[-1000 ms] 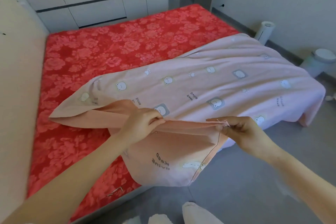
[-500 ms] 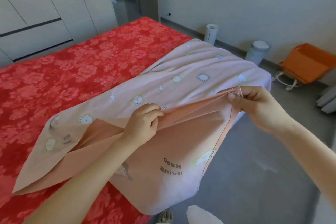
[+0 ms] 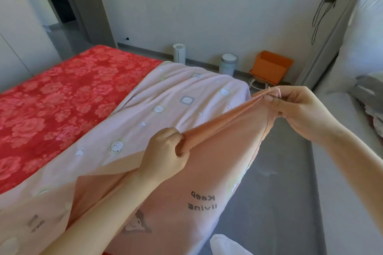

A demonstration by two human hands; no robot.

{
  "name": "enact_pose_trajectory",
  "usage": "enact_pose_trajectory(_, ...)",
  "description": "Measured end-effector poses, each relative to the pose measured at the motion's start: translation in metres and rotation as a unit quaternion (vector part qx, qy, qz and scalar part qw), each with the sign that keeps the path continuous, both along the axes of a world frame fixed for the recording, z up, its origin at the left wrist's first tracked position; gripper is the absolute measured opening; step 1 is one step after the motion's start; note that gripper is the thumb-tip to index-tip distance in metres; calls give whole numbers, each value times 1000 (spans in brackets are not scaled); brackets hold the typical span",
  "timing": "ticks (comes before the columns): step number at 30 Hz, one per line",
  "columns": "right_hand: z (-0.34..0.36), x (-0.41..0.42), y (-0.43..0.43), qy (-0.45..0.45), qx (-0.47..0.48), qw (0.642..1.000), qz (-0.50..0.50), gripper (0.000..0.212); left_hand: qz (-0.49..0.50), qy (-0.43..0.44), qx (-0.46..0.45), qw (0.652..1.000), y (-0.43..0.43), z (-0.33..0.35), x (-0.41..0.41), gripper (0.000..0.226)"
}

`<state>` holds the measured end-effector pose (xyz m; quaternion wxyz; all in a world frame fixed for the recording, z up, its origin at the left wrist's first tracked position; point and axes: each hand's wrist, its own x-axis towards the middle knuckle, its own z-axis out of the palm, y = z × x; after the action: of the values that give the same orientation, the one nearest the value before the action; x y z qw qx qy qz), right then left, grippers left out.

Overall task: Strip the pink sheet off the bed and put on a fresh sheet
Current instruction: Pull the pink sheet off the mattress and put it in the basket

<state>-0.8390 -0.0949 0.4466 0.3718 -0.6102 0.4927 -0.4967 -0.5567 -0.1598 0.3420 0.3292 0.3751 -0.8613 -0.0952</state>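
The pink sheet (image 3: 178,97), printed with small bears, lies folded across the near part of the bed and hangs over its edge. My left hand (image 3: 165,155) grips a bunched fold of its top edge. My right hand (image 3: 298,109) pinches the sheet's corner, held up to the right above the floor. The edge is stretched taut between both hands. Beneath the sheet, the red rose-patterned cover (image 3: 51,105) spreads over the bed.
Grey floor (image 3: 279,182) runs along the bed's right side. By the far wall stand a white cylinder (image 3: 179,53), a white bin (image 3: 228,66) and an orange box (image 3: 270,67). A white couch with pillows (image 3: 356,64) is at right. An open doorway (image 3: 60,2) is at the back left.
My right hand has carried the sheet corner up and to the right, stretching the edge. My left hand keeps its grip. My view has swung to the right.
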Motion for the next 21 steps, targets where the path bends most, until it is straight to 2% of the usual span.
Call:
enact_pose_trajectory(2,-3,-5,7,-7,5,1000,-7,48,-35,-24,41,998,-4,-5,9,30)
enact_pose_trajectory(6,-7,-14,16,-41,18,999,-5,48,-46,-137,124,982,-22,-29,30,34)
enact_pose_trajectory(10,-10,-21,24,-78,28,996,28,44,-62,-168,190,965,-29,-46,42,47)
enact_pose_trajectory(13,-13,-25,27,-79,50,995,44,44,-51,-135,222,964,-29,-49,48,35)
enact_pose_trajectory(16,-19,-30,25,-63,71,995,25,46,-8,-113,200,973,-32,-40,59,30)
enact_pose_trajectory(19,-29,-36,19,-58,90,994,-19,53,23,-111,178,978,-32,-26,71,46)
enact_pose_trajectory(21,-36,-38,13,-64,101,991,-54,59,49,-106,174,978,-26,-15,76,47)
